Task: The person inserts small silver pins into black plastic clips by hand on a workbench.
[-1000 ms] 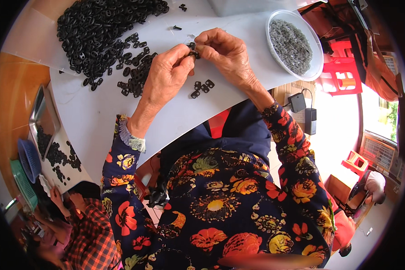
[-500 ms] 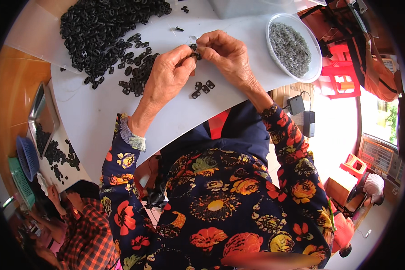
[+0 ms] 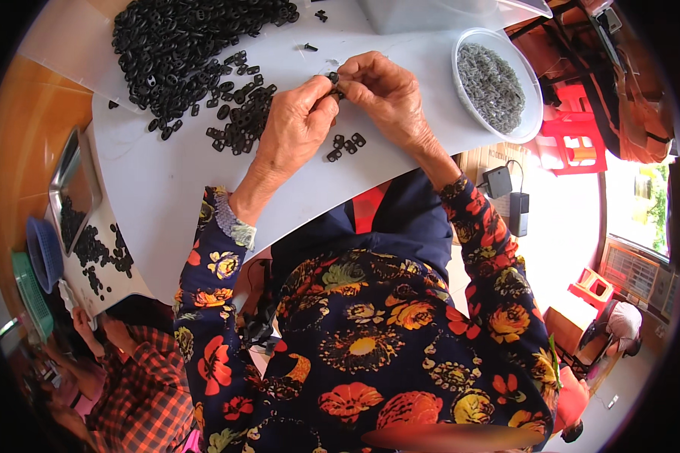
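Note:
Over the white table (image 3: 166, 196), my left hand (image 3: 298, 124) pinches a small black plastic part (image 3: 332, 78) between thumb and fingertips. My right hand (image 3: 385, 94) meets it there, thumb and forefinger pressed together at the same part; whether it grips something smaller is hidden by the fingers. A large heap of black plastic parts (image 3: 181, 45) lies beyond my left hand, and a looser cluster (image 3: 245, 117) spreads close beside it. Several black parts (image 3: 345, 146) rest below my hands. To the right stands a round clear tub (image 3: 535, 124) full of small greyish pieces (image 3: 491, 87).
A clear plastic bin (image 3: 431, 15) stands at the far edge. One loose black piece (image 3: 310, 47) lies beyond my hands. On the left, a metal tray (image 3: 75, 189) and blue and green baskets (image 3: 44, 253) sit near a co-worker in a checked shirt (image 3: 147, 385). Red stools (image 3: 570, 136) stand right.
The view has shifted slightly, so the table and heap appear a little lower and to the right. My hands stay together at the small black part.

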`<state>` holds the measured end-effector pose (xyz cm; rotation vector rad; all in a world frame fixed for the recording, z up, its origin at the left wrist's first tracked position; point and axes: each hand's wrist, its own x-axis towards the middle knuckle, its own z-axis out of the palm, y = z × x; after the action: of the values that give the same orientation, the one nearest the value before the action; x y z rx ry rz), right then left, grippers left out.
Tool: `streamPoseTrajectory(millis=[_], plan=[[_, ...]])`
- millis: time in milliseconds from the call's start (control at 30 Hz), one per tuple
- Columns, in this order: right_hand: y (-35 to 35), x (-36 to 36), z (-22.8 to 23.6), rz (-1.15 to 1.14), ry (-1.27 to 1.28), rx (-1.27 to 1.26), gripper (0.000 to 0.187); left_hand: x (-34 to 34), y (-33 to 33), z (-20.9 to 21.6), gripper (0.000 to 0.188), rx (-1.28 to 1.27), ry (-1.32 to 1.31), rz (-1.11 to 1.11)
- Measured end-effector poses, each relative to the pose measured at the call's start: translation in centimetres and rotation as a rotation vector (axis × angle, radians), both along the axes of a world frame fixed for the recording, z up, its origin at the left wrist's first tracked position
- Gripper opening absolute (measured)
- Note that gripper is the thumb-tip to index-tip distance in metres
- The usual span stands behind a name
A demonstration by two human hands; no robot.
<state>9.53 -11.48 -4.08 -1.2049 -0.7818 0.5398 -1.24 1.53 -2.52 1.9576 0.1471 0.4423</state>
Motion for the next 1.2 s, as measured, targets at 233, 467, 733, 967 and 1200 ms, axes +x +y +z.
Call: streamPoseTrajectory(millis=[233, 467, 733, 967, 1200], plan=[[0.3, 0.1, 0.1, -0.034, -0.069, -0.021, 0.015, -0.1, -1.3, -1.3, 0.008, -0.163, -0.077, 0.077], [0.4, 0.1, -0.3, -0.154, -0.224, -0.079, 0.012, 0.3, -1.3, -1.6, 0.005, -0.050, -0.112, 0.085], [0.2, 0.3, -0.2, -0.110, -0.164, -0.086, 0.010, 0.5, -0.8, -1.3, 0.007, -0.061, -0.101, 0.026], [-0.1, -0.1, 0.8, -0.126, -0.177, -0.173, 0.015, 0.1, -1.2, -1.0, 0.010, -0.114, -0.099, -0.004], [-0.1, 0.5, 0.7, -0.109, -0.188, -0.217, 0.018, 0.2, -0.7, -0.9, 0.011, -0.241, 0.003, 0.001]])
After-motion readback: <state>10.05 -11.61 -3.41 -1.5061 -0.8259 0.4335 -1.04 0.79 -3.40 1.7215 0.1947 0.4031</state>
